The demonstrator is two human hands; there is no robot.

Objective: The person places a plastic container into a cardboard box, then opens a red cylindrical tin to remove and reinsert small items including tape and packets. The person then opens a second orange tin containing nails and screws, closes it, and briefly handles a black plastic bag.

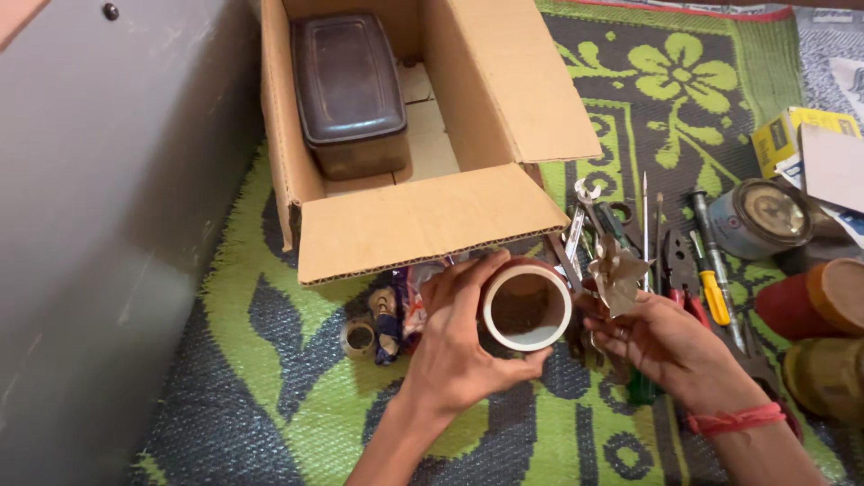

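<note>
My left hand grips a roll of brown tape with a white inner core, held on edge above the green patterned mat. My right hand is right of the roll and pinches a crumpled brown strip of tape pulled up from it. A red band sits on my right wrist. Both hands hover just in front of an open cardboard box.
The box holds a dark lidded plastic container. Several tools lie to the right: a wrench, pliers, a yellow-handled screwdriver. A round tin, clay pots and small tape rolls lie around. A grey wall stands left.
</note>
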